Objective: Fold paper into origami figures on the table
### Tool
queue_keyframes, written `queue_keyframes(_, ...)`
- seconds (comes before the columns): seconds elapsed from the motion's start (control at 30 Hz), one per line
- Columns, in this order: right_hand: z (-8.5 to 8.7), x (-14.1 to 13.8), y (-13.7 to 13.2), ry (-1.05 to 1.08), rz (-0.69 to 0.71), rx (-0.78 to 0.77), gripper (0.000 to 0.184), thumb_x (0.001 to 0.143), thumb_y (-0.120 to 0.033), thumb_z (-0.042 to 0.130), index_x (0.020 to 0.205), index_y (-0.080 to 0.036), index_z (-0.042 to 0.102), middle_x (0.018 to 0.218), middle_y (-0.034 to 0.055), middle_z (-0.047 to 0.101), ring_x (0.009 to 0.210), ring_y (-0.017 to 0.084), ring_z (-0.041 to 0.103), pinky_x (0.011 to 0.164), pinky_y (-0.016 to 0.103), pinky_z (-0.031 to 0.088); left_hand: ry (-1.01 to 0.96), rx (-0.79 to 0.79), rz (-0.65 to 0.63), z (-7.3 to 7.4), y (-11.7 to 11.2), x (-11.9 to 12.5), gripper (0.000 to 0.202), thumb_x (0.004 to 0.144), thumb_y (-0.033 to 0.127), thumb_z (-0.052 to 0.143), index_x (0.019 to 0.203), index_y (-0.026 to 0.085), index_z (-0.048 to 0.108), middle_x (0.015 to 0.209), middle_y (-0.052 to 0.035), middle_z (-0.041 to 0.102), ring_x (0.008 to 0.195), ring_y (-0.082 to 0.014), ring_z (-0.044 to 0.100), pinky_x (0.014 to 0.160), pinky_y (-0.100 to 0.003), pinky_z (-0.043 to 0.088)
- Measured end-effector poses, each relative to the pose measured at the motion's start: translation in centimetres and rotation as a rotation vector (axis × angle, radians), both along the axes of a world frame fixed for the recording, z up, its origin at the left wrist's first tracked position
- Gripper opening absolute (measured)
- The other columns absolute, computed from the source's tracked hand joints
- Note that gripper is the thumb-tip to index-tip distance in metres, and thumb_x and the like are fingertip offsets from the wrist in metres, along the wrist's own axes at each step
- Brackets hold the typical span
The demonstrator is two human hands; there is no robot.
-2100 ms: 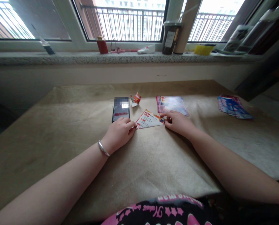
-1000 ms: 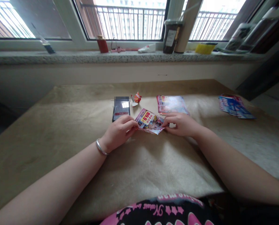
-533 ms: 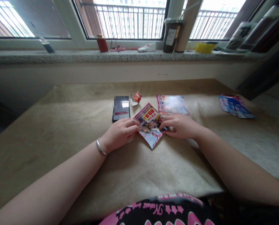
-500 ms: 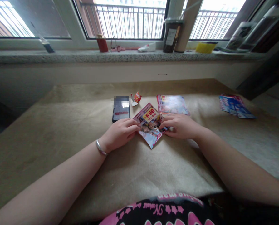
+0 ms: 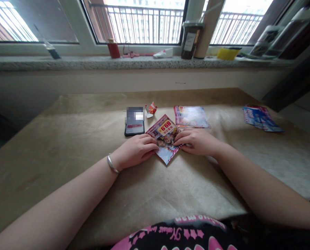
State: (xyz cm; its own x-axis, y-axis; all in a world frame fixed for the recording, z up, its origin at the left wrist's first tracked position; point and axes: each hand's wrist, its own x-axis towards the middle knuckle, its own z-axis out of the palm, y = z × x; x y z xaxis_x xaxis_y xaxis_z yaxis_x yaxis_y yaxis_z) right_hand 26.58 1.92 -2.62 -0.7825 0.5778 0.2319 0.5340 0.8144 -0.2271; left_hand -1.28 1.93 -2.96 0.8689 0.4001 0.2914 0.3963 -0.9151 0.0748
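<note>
A printed paper square [image 5: 168, 129], pink and blue with a yellow price patch, lies cornerwise on the table between my hands. My left hand [image 5: 138, 148] grips its left corner, fingertips on top. At the right corner my right hand [image 5: 196, 141] pinches the paper, thumb low and fingers on the printed face. Just beyond my left hand rests a black phone [image 5: 134, 121] with a lit screen. Beside the phone stands a small folded red and white paper piece [image 5: 151, 109]. A stack of printed paper sheets [image 5: 192, 116] lies past my right hand.
Several blue and pink printed papers [image 5: 261, 118] lie far right on the brown-covered table [image 5: 66, 146]. Along the stone windowsill [image 5: 82, 63] stand a red jar [image 5: 113, 48], a dark lidded container [image 5: 190, 41] and a yellow item [image 5: 227, 53].
My left hand has slid slightly to the right over the paper's left corner. My right hand has shifted a little left, and the paper has moved slightly left.
</note>
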Motion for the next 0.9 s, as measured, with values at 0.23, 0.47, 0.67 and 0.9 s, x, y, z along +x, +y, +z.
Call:
queue_keyframes(0.23, 0.0, 0.4, 0.2, -0.012, 0.01, -0.008, 0.014, 0.081, -0.023, 0.058, 0.089, -0.024, 0.07, 0.1, 0.0008, 0.07, 0.089, 0.016, 0.064, 0.081, 0.031, 0.05, -0.011, -0.017, -0.005, 0.1, -0.1, 0.0, 0.022, 0.092, 0.023, 0.043, 0.093, 0.018, 0.064, 0.097, -0.007, 0.064, 0.091, -0.0161, 0.057, 0.082, -0.031, 0.051)
queue_keyframes(0.47, 0.3, 0.1, 0.0, 0.003, 0.017, -0.022, 0.012, 0.079, -0.02, 0.058, 0.08, -0.022, 0.069, 0.097, 0.0011, 0.07, 0.086, 0.015, 0.064, 0.078, 0.03, 0.05, 0.047, 0.074, -0.041, 0.5, -0.4, 0.1, 0.018, 0.09, 0.02, 0.044, 0.084, 0.017, 0.06, 0.097, -0.0043, 0.064, 0.089, -0.0147, 0.058, 0.081, -0.028, 0.049)
queue_keyframes(0.67, -0.1, -0.9, -0.4, 0.018, 0.01, 0.038, 0.015, 0.083, -0.02, 0.053, 0.083, -0.021, 0.068, 0.097, 0.0027, 0.069, 0.084, 0.015, 0.063, 0.076, 0.029, 0.049, 0.2, 0.118, 0.012, 1.4, -1.1, 0.4, 0.01, 0.081, 0.015, 0.048, 0.08, 0.016, 0.058, 0.089, -0.0061, 0.063, 0.088, -0.0185, 0.057, 0.079, -0.031, 0.049)
queue_keyframes(0.9, -0.1, -1.7, -0.7, 0.011, 0.031, 0.08, 0.021, 0.08, -0.017, 0.055, 0.095, -0.021, 0.068, 0.102, 0.0042, 0.068, 0.088, 0.018, 0.059, 0.078, 0.032, 0.049, 0.08, 0.022, 0.082, 0.8, -1.3, 0.5, 0.028, 0.082, 0.022, 0.049, 0.108, 0.018, 0.059, 0.1, -0.0073, 0.059, 0.092, -0.0204, 0.053, 0.084, -0.036, 0.047)
